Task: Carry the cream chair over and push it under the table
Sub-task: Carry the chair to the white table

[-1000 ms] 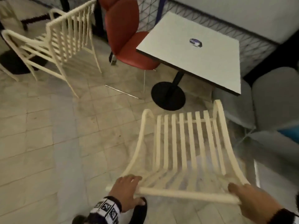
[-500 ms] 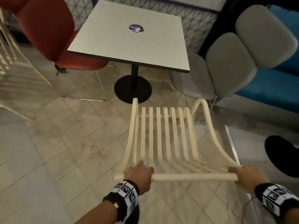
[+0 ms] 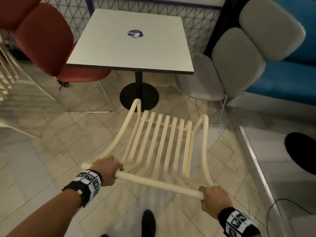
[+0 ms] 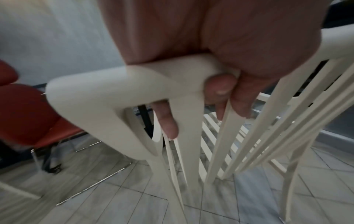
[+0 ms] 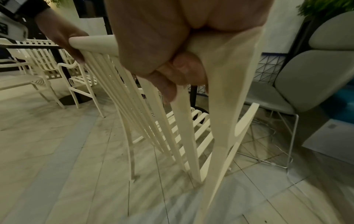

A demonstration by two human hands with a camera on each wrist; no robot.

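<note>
The cream slatted chair (image 3: 160, 144) is in front of me, its seat pointing toward the square white table (image 3: 133, 48). Its front edge reaches the table's black round base (image 3: 139, 94). My left hand (image 3: 106, 170) grips the left end of the chair's top rail, fingers curled round it (image 4: 220, 84). My right hand (image 3: 213, 197) grips the right end of the same rail (image 5: 184, 72). In the wrist views the chair (image 4: 249, 121) (image 5: 172, 121) is tilted, and its rear legs look close to the tiled floor.
A red chair (image 3: 47, 43) is tucked at the table's left side, a grey padded chair (image 3: 222, 69) at its right, with a blue bench (image 3: 280, 79) behind. More cream chairs (image 5: 44, 65) stand to the left. A metal floor strip (image 3: 256, 159) and a cable (image 3: 282, 202) run on the right.
The chair has been carried forward and now faces the table squarely, its front edge near the table base. Both hands keep their grip on the top rail.
</note>
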